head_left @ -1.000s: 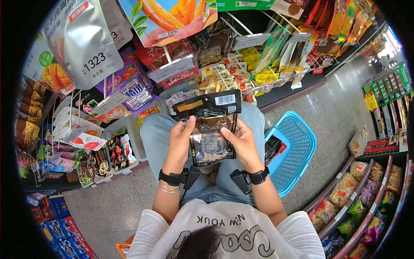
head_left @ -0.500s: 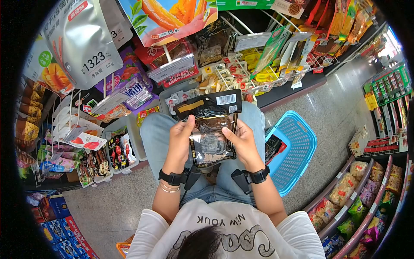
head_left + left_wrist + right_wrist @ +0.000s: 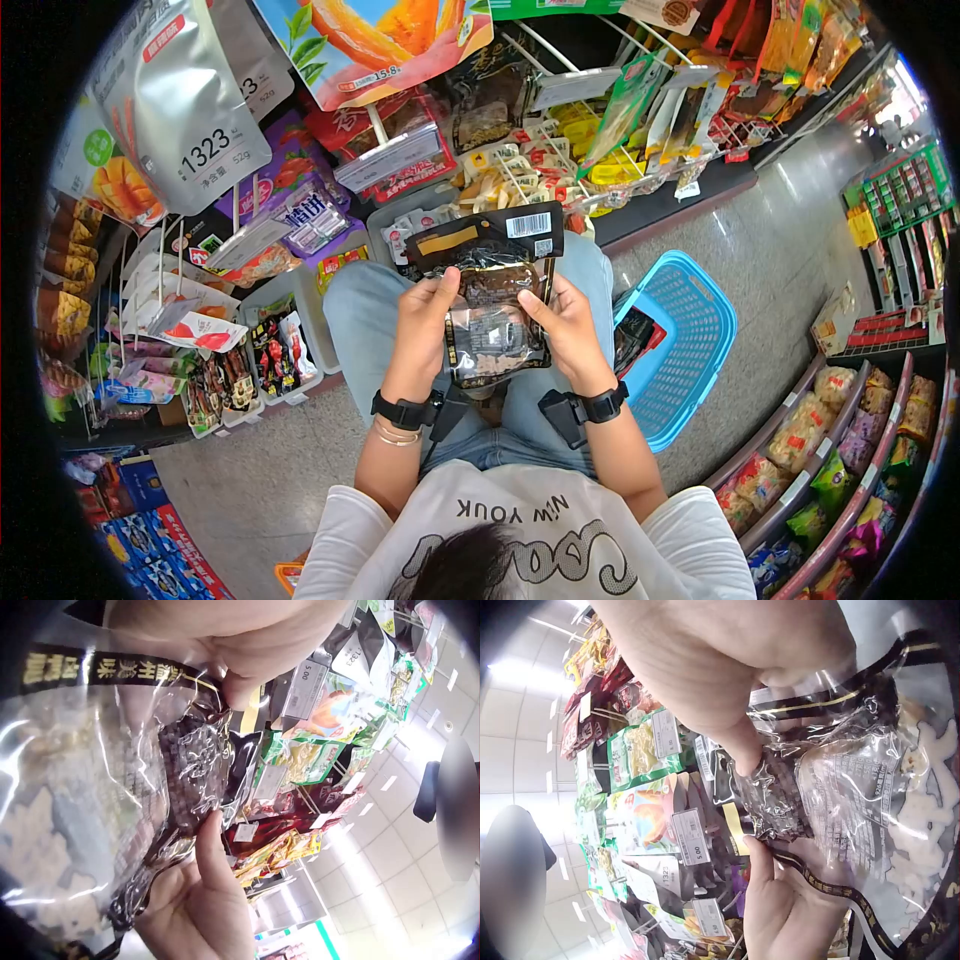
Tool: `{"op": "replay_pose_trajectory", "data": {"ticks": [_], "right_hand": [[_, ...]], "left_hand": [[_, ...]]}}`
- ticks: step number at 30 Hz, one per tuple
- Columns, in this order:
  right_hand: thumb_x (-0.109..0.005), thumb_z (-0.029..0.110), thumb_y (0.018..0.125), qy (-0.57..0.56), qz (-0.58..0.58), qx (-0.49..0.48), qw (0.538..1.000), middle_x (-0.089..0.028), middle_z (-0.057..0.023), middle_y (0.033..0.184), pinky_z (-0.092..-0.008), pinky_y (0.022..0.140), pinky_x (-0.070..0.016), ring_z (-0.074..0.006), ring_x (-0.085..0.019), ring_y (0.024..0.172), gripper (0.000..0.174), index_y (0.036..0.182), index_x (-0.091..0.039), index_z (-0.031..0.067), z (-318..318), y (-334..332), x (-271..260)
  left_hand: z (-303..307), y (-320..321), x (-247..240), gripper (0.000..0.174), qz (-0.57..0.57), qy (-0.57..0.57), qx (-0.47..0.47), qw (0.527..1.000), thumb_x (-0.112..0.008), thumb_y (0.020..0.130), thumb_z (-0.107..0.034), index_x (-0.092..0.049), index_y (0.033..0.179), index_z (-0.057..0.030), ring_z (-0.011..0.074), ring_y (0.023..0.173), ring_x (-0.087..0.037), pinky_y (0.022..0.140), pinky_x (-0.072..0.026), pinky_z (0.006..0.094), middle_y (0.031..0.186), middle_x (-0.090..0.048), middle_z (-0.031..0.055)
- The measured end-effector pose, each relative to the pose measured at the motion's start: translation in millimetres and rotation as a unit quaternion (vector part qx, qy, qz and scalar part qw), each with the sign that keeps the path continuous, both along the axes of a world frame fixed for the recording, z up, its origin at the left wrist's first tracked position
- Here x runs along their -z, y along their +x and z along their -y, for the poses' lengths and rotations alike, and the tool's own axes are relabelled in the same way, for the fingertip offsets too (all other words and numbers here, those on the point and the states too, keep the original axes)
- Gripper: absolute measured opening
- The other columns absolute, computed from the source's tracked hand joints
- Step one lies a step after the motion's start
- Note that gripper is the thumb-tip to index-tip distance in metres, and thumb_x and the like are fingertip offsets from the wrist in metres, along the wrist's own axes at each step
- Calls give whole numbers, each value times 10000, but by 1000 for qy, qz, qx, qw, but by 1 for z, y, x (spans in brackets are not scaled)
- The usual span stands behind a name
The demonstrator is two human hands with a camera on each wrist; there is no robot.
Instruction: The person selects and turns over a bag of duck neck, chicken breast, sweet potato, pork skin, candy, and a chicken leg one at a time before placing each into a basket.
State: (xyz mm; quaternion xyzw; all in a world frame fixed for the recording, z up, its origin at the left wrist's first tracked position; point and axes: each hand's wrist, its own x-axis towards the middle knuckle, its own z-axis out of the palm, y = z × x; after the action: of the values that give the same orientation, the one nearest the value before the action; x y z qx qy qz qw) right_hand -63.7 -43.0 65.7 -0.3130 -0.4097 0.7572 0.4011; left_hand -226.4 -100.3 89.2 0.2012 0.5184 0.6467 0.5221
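Observation:
A black pouch with clear window areas is held above the person's lap, its barcode end away from the body. The left hand grips its left edge, thumb on the upper face. On the opposite edge the right hand pinches it, thumb also on top. In the left wrist view the pouch shows shiny, crinkled film between both hands; the left hand is at the top. The right wrist view shows the same pouch beneath the right hand. Fingers under the pouch are mostly hidden.
A blue basket with dark and red packages stands on the floor to the right. Hanging snack bags, including a silver pouch, and price tags fill the rack ahead. Grey bins sit at left, shelves of packaged snacks at right.
The head view has shifted slightly, moving the rack leftward in it. Both hands keep their hold on the pouch, which sits almost where it was.

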Motion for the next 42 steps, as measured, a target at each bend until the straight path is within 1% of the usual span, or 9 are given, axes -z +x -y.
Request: {"op": "replay_pose_trajectory", "data": {"ticks": [7, 13, 19, 22, 30, 33, 34, 38, 42], "right_hand": [[-607, 56, 869, 24, -23, 110, 993, -608, -49, 1018, -247, 762, -485, -100, -573, 894, 295, 1138, -513, -22, -4, 17, -12], [-608, 78, 874, 30, -41, 170, 984, -597, -45, 1049, -242, 772, -476, -94, -564, 924, 304, 1149, -503, 2, -8, 55, -16], [-605, 102, 871, 85, -17, 211, 974, -434, -110, 1295, -323, 1001, -341, -175, -429, 1184, 540, 1319, -318, 9, -12, 102, 1], [-614, 91, 861, 60, 53, 245, 966, -311, -124, 1396, -330, 1031, -311, -205, -344, 1263, 768, 1436, -109, 33, -11, 125, 1], [-561, 226, 912, 43, 91, 255, 962, -219, -135, 1451, -319, 1059, -264, -214, -282, 1307, 840, 1443, 56, 15, -12, 187, 25], [-520, 316, 931, 20, 32, 265, 964, -337, -78, 1379, -336, 1040, -284, -193, -342, 1258, 730, 1457, -80, 63, -3, 200, 44], [-507, 324, 938, 1, 0, 236, 972, -201, -145, 1459, -335, 1085, -213, -232, -248, 1331, 818, 1443, 60, 21, 5, 211, 40], [-586, 322, 894, -36, -48, 271, 961, -479, -88, 1213, -322, 828, -483, -183, -521, 1054, 622, 1350, -289, 20, 19, 230, 53], [-620, 226, 874, -110, -19, 291, 950, -568, -52, 1088, -332, 818, -495, -165, -568, 980, 426, 1211, -458, 22, 25, 254, 62]], "left_hand": [[-10, 13, -10, 356, -72, 26, 41, 996, -602, 880, -90, -515, 1198, 45, 144, 959, -594, 814, -471, 262, 1094, -610, 101], [-30, 42, -14, 519, -98, 39, 254, 961, -574, 901, -128, -359, 1359, -10, 127, 995, -572, 737, -505, 248, 1162, -560, 72], [-54, 97, -7, 391, -183, 70, 280, 940, -471, 950, -149, -443, 1299, 26, 138, 1030, -550, 882, -419, 247, 1172, -575, 102], [-64, 129, -11, 367, -188, 71, 285, 937, -466, 955, -162, -475, 1284, -1, 135, 1013, -564, 844, -449, 246, 1180, -575, 96], [-76, 202, 11, 380, -156, 115, 363, 912, -508, 930, -98, -462, 1289, 16, 123, 1045, -544, 863, -451, 252, 1219, -553, 98], [-73, 221, 16, 444, -166, 109, 402, 894, -574, 844, -28, -478, 1274, 21, 152, 1065, -557, 862, -466, 273, 1216, -567, 137], [-71, 231, 21, 461, -209, 120, 407, 881, -589, 815, -25, -494, 1265, 7, 158, 1061, -564, 835, -484, 274, 1210, -574, 143], [-57, 263, 50, 499, -314, 194, 384, 846, -649, 733, -46, -545, 1221, -31, 258, 1029, -610, 796, -516, 319, 1218, -551, 207], [-43, 278, 65, 562, -371, 200, 414, 806, -693, 700, -117, -526, 1231, -39, 365, 1131, -509, 915, -437, 382, 1282, -488, 221]]}}
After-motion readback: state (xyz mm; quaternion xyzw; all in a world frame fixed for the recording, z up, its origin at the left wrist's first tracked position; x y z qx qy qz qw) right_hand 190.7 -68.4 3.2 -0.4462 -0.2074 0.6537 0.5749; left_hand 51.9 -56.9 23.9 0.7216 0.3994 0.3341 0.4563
